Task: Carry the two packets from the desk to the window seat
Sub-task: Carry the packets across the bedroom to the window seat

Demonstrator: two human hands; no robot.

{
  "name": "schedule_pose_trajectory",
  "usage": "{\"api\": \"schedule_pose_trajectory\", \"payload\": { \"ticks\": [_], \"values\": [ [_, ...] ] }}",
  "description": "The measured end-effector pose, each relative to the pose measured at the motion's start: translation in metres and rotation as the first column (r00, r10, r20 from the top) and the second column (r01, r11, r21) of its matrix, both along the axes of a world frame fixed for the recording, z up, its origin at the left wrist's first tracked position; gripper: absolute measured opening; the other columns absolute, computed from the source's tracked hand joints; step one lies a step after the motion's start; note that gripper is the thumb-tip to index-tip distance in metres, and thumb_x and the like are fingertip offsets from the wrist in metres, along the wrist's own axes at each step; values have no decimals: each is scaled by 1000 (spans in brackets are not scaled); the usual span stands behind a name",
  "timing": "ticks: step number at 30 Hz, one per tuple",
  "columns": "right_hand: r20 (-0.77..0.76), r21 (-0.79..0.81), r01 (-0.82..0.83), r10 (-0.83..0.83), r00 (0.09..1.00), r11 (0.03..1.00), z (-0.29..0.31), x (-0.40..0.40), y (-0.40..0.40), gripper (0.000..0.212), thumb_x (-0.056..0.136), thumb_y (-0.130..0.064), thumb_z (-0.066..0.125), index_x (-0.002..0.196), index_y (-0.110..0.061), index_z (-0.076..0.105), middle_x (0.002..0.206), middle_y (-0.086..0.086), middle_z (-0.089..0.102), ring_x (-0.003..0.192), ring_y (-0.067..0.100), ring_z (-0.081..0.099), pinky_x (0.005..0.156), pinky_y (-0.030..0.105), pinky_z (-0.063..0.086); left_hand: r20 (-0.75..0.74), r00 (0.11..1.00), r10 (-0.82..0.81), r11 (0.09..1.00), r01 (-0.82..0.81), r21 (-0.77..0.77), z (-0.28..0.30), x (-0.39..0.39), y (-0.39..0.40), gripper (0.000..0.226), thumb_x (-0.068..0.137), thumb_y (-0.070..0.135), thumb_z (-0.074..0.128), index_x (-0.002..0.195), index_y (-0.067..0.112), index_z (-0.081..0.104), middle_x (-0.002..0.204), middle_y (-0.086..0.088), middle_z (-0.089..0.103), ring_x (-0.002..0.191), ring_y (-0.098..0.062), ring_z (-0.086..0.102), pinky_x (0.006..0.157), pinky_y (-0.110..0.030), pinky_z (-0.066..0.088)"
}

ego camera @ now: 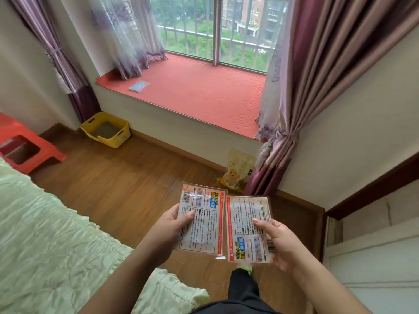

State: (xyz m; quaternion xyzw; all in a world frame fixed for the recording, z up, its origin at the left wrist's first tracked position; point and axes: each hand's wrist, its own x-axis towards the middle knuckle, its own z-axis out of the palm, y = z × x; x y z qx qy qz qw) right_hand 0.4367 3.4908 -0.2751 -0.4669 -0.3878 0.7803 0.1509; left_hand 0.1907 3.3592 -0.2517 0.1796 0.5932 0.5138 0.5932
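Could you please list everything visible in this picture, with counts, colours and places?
packets: two, white with printed text and red edges, one in each hand, side by side over the floor
window seat: one, red cushioned mat, under the window
small packet: one, pale blue-grey, on the seat's left part
curtains: purple and sheer, both sides of the window
basket: one, yellow, on the floor below the seat
bag: one, yellow, on the floor by the right curtain
stool: one, red, far left
bed cover: pale green, lower left
hands: left hand and right hand, each holding a packet
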Motion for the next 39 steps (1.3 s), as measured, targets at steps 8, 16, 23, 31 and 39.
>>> {"api": "schedule_pose_trajectory", "payload": {
  "ticks": [8,16,23,31,39],
  "values": [
    [-11,-34,-73,73,997,997,-4,-42,119,22,95,-18,61,113,-5,66,100,17,80,90,34,78,59,37,63,-6,996,86,996,-86,-15,2,-23,97,40,83,30,68,117,11,59,105,-18,78,95,-37,76,65,-36,64],
    [-33,-57,-156,155,987,986,3,-80,210,24,97,-19,60,115,-5,67,103,18,79,92,35,77,61,38,63,-10,985,173,985,-173,9,8,-42,166,39,84,28,68,117,10,59,108,-20,77,99,-38,75,68,-37,65],
    [-41,-71,-235,232,972,970,-1,-137,249,24,96,-20,60,114,-5,67,99,16,80,87,33,78,58,36,63,-41,967,252,967,-253,-35,4,-80,185,23,97,20,59,119,12,58,107,-17,78,98,-36,76,69,-38,65],
    [-4,-59,-342,342,940,938,-7,-244,276,24,97,-23,61,114,-7,67,101,15,80,90,33,78,59,36,63,-21,927,376,926,-376,-39,-4,-166,199,19,101,16,53,118,12,59,103,-16,79,94,-34,77,65,-37,65],
    [20,22,-374,373,927,927,8,-387,299,21,96,-21,62,112,-9,68,101,16,80,88,35,78,61,41,63,20,864,503,864,-503,27,12,-293,216,15,101,8,51,112,7,61,92,-15,81,81,-29,79,56,-35,64]
  ]
}}
